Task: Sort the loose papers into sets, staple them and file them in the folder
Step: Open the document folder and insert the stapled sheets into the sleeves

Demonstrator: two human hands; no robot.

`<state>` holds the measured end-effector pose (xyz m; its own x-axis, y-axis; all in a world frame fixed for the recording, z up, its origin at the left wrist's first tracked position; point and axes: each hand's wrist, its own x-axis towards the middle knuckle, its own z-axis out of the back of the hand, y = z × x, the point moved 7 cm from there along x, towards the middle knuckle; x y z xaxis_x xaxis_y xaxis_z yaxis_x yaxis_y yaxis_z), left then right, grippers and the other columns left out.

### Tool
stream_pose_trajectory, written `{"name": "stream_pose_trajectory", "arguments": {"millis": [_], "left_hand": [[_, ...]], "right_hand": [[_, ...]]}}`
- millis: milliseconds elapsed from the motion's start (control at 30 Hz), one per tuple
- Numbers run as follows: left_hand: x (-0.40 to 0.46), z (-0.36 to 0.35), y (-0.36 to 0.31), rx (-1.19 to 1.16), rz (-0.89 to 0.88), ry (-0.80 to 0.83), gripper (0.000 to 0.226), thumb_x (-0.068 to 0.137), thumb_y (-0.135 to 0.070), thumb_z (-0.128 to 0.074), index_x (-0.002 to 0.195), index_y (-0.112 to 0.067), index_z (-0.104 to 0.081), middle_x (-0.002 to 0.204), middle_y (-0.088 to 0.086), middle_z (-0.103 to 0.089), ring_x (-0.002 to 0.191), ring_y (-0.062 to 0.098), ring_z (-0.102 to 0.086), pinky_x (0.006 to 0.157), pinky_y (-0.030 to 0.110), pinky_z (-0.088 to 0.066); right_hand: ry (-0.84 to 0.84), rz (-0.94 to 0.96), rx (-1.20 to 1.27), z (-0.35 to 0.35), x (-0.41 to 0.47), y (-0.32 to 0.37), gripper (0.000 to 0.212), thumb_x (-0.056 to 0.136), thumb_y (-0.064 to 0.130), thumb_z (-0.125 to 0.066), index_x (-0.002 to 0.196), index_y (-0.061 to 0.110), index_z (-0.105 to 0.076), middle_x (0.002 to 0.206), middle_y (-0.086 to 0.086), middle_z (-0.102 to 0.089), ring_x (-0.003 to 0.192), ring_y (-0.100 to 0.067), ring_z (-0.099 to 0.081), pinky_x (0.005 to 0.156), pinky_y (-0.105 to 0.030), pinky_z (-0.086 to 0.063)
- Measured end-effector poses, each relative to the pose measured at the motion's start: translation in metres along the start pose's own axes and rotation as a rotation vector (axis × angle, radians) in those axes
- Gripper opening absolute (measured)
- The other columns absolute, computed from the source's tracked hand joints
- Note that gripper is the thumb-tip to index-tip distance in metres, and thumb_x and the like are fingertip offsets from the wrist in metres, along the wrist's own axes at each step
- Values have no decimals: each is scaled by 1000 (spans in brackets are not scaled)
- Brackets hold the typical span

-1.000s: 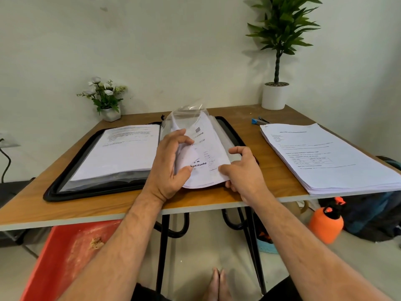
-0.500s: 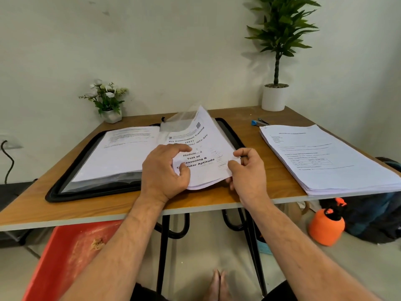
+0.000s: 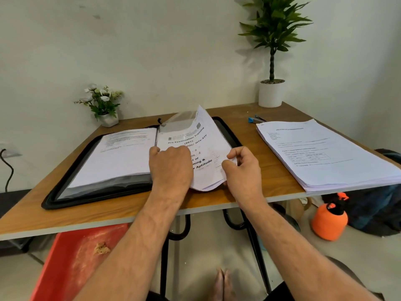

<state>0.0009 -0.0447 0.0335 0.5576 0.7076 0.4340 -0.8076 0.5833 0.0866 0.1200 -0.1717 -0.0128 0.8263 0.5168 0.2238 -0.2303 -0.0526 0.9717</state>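
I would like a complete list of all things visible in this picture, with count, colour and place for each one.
folder: 1, black, open on the table's left half
paper set: 1, white, printed, over the folder's right side, in both hands
clear sleeve: 1, transparent, raised behind the paper set
paper stack: 1, white, table's right side
stapler: 1, blue, behind the paper stack
flower pot: 1, white, back left
potted plant: 1, green, white pot, back right
table: 1, wooden
spray bottle: 1, orange, floor right
left hand: holds the paper set
right hand: pinches its right edge
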Motion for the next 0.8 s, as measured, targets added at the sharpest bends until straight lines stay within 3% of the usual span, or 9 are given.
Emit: {"name": "stream_pose_trajectory", "arguments": {"millis": [67, 133, 200, 300, 433, 567, 667, 800], "left_hand": [[3, -1, -7, -24, 2, 37, 26, 96, -16, -50, 111, -26, -70, 102, 2, -71, 96, 26, -66, 82, 36, -36], [5, -2, -10, -101, 14, 39, 24, 96, -21, -54, 112, -26, -70, 106, 4, -70, 96, 29, -65, 72, 34, -38], [4, -3, -9, -177, 17, -3, 25, 97, -27, -52, 113, -28, -71, 105, 2, -71, 96, 28, -66, 72, 34, -42], [-9, -9, -9, -230, -39, -103, 29, 102, -36, -46, 113, -30, -72, 99, -2, -73, 91, 23, -65, 68, 32, -43], [-24, 0, -1, -369, -42, -354, 18, 96, -31, -64, 104, -25, -78, 86, 0, -76, 75, 22, -66, 61, 28, -43], [-22, 3, 0, -401, -39, -404, 15, 94, -28, -69, 102, -20, -79, 86, 3, -77, 73, 23, -67, 67, 33, -48], [-22, 1, 2, -414, -38, -405, 18, 95, -30, -67, 106, -22, -78, 93, 0, -78, 80, 20, -69, 80, 35, -48], [-20, -1, 1, -411, -44, -401, 20, 96, -32, -64, 108, -23, -78, 98, -2, -78, 87, 18, -69, 88, 37, -44]], "right_hand": [[28, -28, 17, 0, 2, -1, 13, 97, 13, -60, 101, 25, -55, 103, 3, -67, 58, -14, -64, 49, -27, -54], [80, -83, 77, -1, 4, -2, 22, 97, 22, -65, 112, 26, -50, 99, 3, -68, 51, -17, -64, 52, -28, -57], [133, -141, 151, -3, 5, -3, 42, 91, 23, -73, 121, 28, -43, 93, 1, -70, 54, -21, -67, 58, -33, -60], [193, -181, 188, -7, 7, -7, 54, 90, 5, -71, 124, 28, -37, 94, -7, -72, 56, -25, -67, 58, -35, -58], [320, -236, 346, -13, 6, -7, 56, 87, -10, -65, 123, 25, -40, 111, -16, -66, 62, -31, -65, 55, -33, -57], [462, -270, 465, -19, 0, -3, 64, 83, -21, -63, 125, 21, -40, 123, -18, -62, 84, -33, -72, 65, -34, -63], [393, -265, 419, -18, 2, -6, 59, 83, -19, -65, 120, 22, -44, 127, -9, -57, 102, -31, -70, 74, -36, -63], [269, -221, 233, -16, 7, -9, 49, 89, -7, -67, 119, 27, -46, 115, 2, -60, 89, -21, -74, 74, -33, -62]]}}
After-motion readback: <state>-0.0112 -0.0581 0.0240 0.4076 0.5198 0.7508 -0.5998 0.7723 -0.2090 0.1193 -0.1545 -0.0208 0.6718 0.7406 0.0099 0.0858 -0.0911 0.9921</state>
